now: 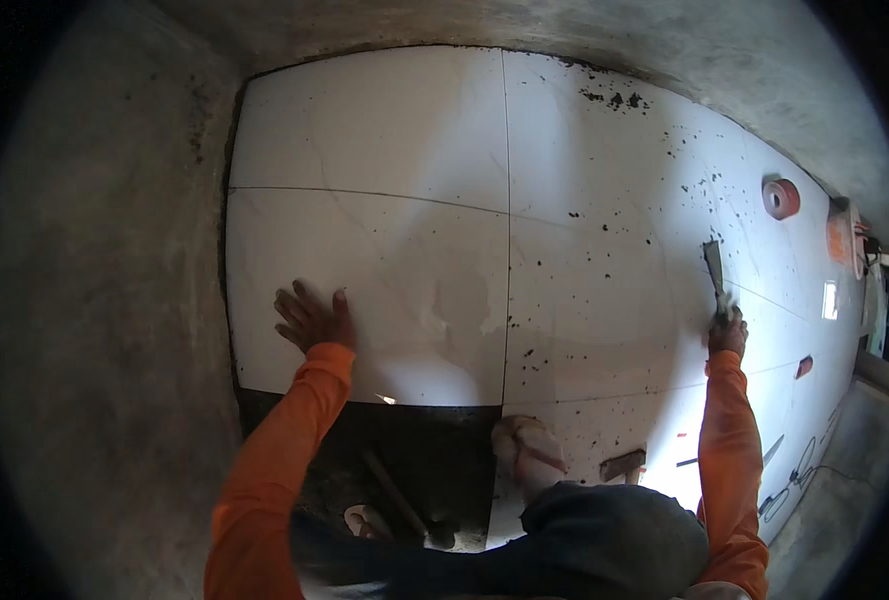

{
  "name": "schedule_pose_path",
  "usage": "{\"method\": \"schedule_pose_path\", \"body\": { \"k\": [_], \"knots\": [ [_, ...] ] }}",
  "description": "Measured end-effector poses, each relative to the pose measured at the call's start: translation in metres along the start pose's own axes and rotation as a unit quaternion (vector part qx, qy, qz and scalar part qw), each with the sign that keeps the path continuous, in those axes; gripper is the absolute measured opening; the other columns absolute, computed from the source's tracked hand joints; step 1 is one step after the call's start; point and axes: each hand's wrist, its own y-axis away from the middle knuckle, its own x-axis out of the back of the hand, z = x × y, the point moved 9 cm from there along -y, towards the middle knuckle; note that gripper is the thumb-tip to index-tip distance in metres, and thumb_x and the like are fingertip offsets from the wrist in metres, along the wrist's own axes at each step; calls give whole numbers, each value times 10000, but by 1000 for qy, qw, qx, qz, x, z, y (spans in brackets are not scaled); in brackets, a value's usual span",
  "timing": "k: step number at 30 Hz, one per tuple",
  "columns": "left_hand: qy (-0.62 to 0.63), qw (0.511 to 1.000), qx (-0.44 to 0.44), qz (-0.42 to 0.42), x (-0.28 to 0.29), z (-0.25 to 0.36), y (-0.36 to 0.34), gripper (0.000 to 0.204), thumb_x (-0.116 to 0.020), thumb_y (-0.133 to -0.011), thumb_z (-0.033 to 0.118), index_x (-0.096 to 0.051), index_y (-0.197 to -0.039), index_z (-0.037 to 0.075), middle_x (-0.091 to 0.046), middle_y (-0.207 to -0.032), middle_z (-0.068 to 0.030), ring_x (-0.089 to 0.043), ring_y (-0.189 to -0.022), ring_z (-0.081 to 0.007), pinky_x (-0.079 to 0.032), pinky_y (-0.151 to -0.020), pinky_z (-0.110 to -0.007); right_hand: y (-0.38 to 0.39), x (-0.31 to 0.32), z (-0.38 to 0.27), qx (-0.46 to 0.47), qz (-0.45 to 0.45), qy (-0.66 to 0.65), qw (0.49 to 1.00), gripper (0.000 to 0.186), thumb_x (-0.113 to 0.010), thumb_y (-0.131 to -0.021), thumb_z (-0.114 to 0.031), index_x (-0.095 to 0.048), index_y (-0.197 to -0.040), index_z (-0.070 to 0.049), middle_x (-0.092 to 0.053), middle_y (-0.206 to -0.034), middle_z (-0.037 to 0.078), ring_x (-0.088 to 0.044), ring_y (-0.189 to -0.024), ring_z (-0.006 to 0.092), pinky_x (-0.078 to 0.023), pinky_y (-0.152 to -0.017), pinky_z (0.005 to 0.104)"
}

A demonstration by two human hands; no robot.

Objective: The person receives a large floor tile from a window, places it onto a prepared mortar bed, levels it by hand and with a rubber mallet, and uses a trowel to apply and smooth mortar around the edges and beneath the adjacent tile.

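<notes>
Large white tiles (364,130) cover most of the floor in front of me. My left hand (314,318) lies on the near left tile with its fingers spread and nothing in it. Over to the right, my right hand (728,332) is closed around the handle of a narrow metal-bladed tool (714,265). Its blade points away from me, low over the tile surface or touching it; I cannot tell which. Dark crumbs of mortar (619,101) are scattered over the right-hand tiles. A damp-looking patch (461,305) marks the tile right of my left hand.
Concrete walls (114,250) close in the left and far sides. Below the near left tile is a dark untiled strip (364,430) with a long bar (394,490) in it. A mallet-like block (622,465), a reddish roll (779,198) and a cable (804,470) lie rightward.
</notes>
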Motion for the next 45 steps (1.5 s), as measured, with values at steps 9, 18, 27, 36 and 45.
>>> {"method": "schedule_pose_path", "body": {
  "k": [9, 18, 27, 36, 45],
  "knots": [
    [60, 974, 182, 118, 11, 34, -12, 708, -248, -911, 582, -230, -1420, 90, -188, -1487, -160, -147, -1389, -314, -127, -1079, -581, -52, 84, -116, 120, 46, -139, 982, 407, -419, -897, -51, -393, -1300, 5, -434, -1325, 181, -462, -1170, 314, -413, -932, 373],
    [73, 977, 155, 126, 8, 44, -13, 673, -277, -914, 534, -249, -1411, 82, -218, -1472, -153, -172, -1380, -316, -145, -1075, -581, -93, 283, -551, 476, 138, -70, 866, 480, -340, -961, -336, -358, -1383, -107, -406, -1403, 96, -448, -1232, 283, -377, -1001, 404],
    [84, 976, 174, 99, 8, 34, -13, 747, -230, -899, 602, -208, -1430, 76, -148, -1502, -148, -122, -1395, -317, -116, -1093, -557, -170, 254, -435, 368, 123, 103, 916, 406, -389, -950, -326, -444, -1304, -138, -481, -1320, 114, -496, -1172, 274, -403, -961, 433],
    [98, 979, 152, 94, 2, 44, -15, 784, -215, -889, 635, -206, -1431, 69, -142, -1502, -154, -121, -1395, -321, -107, -1090, -566, -77, 296, -478, 409, 344, 96, 840, 357, -404, -946, -310, -467, -1275, -186, -504, -1287, 119, -543, -1105, 274, -436, -918, 430],
    [60, 977, 176, 101, 3, 29, -14, 719, -235, -898, 605, -197, -1442, 136, -159, -1507, -85, -111, -1403, -278, -110, -1094, -550, -108, 244, -402, 428, 222, -197, 854, 362, -486, -919, -281, -478, -1281, -303, -637, -1041, 73, -601, -894, 306, -498, -785, 412]
  ]
}}
